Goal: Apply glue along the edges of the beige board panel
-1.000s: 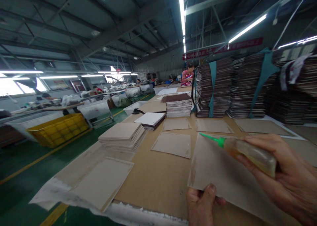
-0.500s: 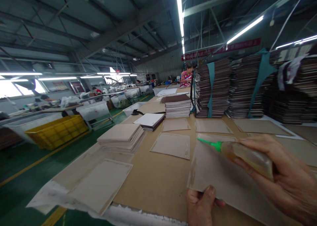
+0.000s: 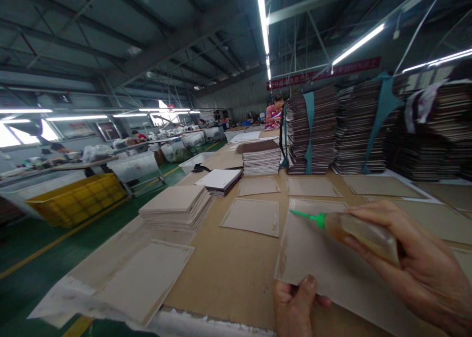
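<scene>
Gripping bottle (image 3: 363,234), R hand (image 3: 420,268) has edged nozzle (image 3: 309,216) slightly nearer along L edge of board (image 3: 332,263); work there apparently ongoing. L hand (image 3: 297,305) pinches near edge.

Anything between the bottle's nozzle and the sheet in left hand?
Nothing visible. The green nozzle points over the far left corner of the sheet; the left hand grips its near edge, well clear. Contact unclear.

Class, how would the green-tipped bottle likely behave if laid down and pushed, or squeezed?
The bottle would probably roll if pushed sideways, since its body looks rounded. It may give when squeezed, as its translucent wall resembles soft plastic. Its green nozzle might bend or snag if knocked, being long and thin.
</scene>
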`<state>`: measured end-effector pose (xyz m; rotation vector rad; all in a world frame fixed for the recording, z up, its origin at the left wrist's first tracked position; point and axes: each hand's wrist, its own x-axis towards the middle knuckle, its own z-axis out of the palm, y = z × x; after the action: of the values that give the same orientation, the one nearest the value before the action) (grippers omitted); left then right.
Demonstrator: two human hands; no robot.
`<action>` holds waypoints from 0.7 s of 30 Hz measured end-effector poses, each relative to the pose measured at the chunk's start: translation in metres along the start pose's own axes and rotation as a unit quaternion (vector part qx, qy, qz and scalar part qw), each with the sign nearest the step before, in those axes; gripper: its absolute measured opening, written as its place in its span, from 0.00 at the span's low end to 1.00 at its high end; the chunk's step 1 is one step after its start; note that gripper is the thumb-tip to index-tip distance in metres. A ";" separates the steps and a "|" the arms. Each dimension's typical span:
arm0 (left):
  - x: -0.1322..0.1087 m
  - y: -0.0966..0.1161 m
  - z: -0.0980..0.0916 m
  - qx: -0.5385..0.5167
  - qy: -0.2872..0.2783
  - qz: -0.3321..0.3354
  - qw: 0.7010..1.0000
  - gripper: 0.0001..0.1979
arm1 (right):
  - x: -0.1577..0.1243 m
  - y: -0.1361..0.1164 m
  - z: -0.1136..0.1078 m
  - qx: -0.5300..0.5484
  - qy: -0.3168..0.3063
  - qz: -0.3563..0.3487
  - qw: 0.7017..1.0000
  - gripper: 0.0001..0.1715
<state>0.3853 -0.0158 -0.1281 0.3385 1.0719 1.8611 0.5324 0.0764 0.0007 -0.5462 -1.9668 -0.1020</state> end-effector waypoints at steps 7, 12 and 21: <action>0.003 -0.004 -0.006 0.017 -0.004 -0.008 1.000 0.28 | 0.002 0.000 -0.004 -0.011 -0.008 -0.046 0.999 0.14; 0.004 -0.006 -0.010 0.028 -0.023 -0.012 0.999 0.28 | 0.002 -0.002 -0.004 -0.017 -0.006 -0.045 0.999 0.16; 0.004 -0.006 -0.007 0.012 -0.010 0.013 1.000 0.28 | -0.010 0.008 -0.008 -0.039 -0.004 0.007 0.999 0.19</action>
<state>0.3828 -0.0151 -0.1375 0.3859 1.0813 1.8658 0.5462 0.0776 -0.0057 -0.6131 -1.9734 -0.1680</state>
